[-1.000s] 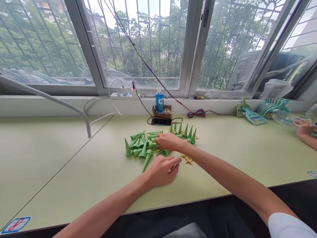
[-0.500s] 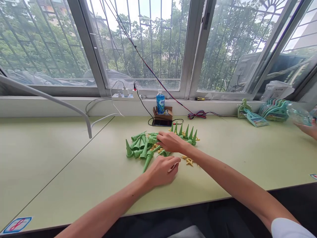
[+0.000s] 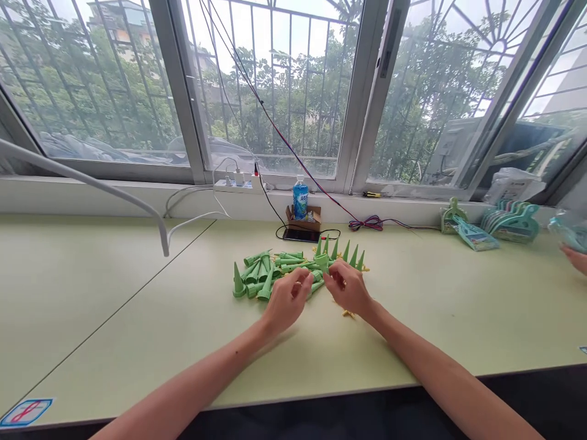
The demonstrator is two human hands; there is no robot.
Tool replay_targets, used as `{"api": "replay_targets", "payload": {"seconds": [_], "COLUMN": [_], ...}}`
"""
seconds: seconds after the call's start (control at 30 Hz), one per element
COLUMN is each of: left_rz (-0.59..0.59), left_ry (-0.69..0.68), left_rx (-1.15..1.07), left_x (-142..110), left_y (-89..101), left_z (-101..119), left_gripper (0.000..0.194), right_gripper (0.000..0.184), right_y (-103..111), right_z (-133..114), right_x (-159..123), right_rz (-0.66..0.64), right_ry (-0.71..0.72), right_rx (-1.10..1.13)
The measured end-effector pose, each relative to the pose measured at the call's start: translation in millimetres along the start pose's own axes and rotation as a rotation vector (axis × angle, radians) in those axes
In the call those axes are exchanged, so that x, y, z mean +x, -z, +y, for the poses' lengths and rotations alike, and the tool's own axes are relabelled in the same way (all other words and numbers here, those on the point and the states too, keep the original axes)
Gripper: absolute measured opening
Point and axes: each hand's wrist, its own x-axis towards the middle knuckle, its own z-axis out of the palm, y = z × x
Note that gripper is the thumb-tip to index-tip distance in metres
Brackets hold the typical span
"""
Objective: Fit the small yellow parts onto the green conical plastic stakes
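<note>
Green plastic cone spikes (image 3: 268,290) with wide collars lie in a loose pile on the table, some on their sides. My right hand (image 3: 351,288) is closed at the pile's right side, its fingertips on a green cone (image 3: 321,261) held collar up. Facing it from the left is my left hand (image 3: 287,300), fingers curled and pinched together just short of the right; whatever they hold is too small to make out. Behind my right hand a row of cones (image 3: 347,250) stands point up. Small yellow pegs (image 3: 348,314) lie beside and partly under that hand.
Behind the pile are a phone (image 3: 301,235) and a blue bottle (image 3: 300,198) in a small cardboard box (image 3: 312,225). Bundled cable (image 3: 365,223) lies along the sill. Packaged teal scoops (image 3: 511,221) stand far right, near another person's hand (image 3: 573,256). A grey tube (image 3: 92,180) juts in from the left.
My right hand has come back toward me and right from the pile, bringing a cone. My left hand has lifted and moved slightly left, turning toward the right one. The view has tilted slightly.
</note>
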Motion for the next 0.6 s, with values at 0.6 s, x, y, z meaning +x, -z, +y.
{"api": "replay_targets", "payload": {"seconds": [0.6], "left_rz": [-0.025], "left_ry": [0.104], "left_rx": [-0.139], "left_x": [5], "left_y": [9.0], "left_z": [-4], "left_gripper": [0.029], "right_gripper": [0.028], "right_y": [-3], "right_z": [-16], "right_x": [8], "right_rz": [-0.300], "right_ry": [0.010], "right_rx": [0.113]}}
